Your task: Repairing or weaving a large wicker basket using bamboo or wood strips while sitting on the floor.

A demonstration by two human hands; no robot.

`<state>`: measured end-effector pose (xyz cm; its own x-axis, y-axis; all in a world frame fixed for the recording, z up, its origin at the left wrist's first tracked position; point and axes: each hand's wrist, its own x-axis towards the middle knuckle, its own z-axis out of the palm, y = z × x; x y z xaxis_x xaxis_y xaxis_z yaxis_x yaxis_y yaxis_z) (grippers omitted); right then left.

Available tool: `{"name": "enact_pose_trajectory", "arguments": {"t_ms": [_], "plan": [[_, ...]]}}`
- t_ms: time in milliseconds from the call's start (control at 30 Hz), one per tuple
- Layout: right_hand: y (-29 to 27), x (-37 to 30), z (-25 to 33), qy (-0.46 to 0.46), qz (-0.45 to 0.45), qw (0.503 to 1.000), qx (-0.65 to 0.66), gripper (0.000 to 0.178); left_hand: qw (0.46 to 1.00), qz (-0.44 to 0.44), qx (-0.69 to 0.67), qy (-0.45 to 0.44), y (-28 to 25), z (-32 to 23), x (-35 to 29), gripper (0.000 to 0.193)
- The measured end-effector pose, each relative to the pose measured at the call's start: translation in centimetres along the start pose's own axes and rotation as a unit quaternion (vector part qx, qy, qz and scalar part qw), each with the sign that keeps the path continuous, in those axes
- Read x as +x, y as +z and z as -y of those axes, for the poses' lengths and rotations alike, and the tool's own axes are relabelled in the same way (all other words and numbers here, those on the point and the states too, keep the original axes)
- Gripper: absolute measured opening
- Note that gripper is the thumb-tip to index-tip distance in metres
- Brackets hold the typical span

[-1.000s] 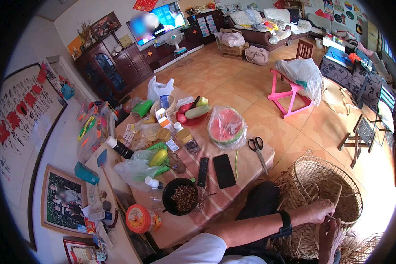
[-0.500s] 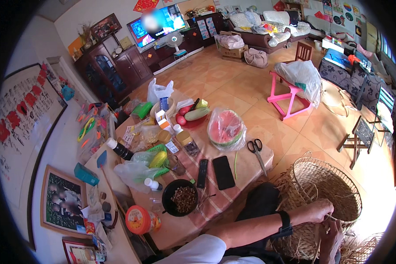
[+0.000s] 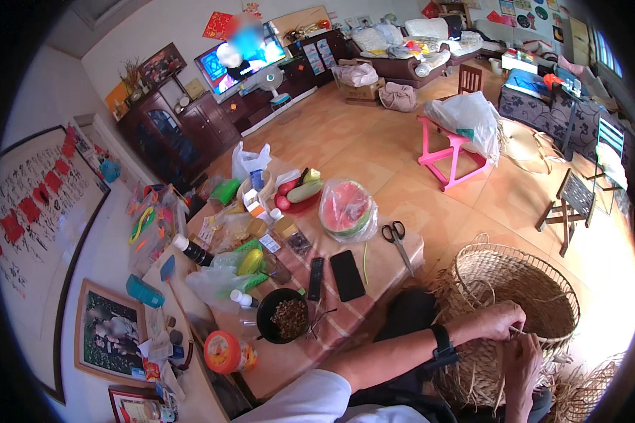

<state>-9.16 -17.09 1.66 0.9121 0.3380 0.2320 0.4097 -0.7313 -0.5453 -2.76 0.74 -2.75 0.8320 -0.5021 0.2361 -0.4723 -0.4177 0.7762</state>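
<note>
A round basket of woven tan straw [image 3: 483, 363] stands at the lower right, its mouth tilted up and an openwork rim around it. My left hand [image 3: 497, 321], with a black watch [image 3: 442, 343] on the wrist, is closed at the rim's near side, pinching a thin straw strand [image 3: 517, 330]. Just below it, my right hand [image 3: 522, 361] is also closed, its fingertips meeting the strand close to the left hand's. Loose straw ends stick out along the basket's left side. The palms and part of the fingers are hidden.
Left of the basket is a table [image 3: 395, 247] with scissors [image 3: 398, 247], a black phone [image 3: 347, 275], a remote [image 3: 316, 278], wrapped cut watermelon [image 3: 348, 208] and a black bowl [image 3: 288, 315]. More straw [image 3: 589, 395] lies at the lower right. A pink stool [image 3: 451, 155] and folding stool [image 3: 570, 208] stand beyond.
The view has shifted a little, so the room sits slightly further left. Both hands stay together at the rim, moved slightly left and upward in the picture.
</note>
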Motion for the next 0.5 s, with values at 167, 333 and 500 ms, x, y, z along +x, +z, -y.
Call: {"name": "enact_pose_trajectory", "arguments": {"t_ms": [167, 333, 500], "plan": [[-0.7, -2.5, -0.8, -0.026, -0.028, 0.999, 0.013, 0.016, 1.000, 0.018, -0.017, 0.004, 0.4, -0.9, 0.1, 0.024], [-2.4, -2.5, -0.4, 0.002, 0.096, 0.989, -0.108, 0.014, 0.997, 0.055, -0.033, -0.045, -0.3, -1.4, 0.4, 0.026], [-2.4, -0.9, 3.5, -0.131, -0.008, 0.989, -0.070, 0.017, 0.999, 0.038, -0.025, -0.025, -0.4, -0.9, 0.3, 0.030]]}}
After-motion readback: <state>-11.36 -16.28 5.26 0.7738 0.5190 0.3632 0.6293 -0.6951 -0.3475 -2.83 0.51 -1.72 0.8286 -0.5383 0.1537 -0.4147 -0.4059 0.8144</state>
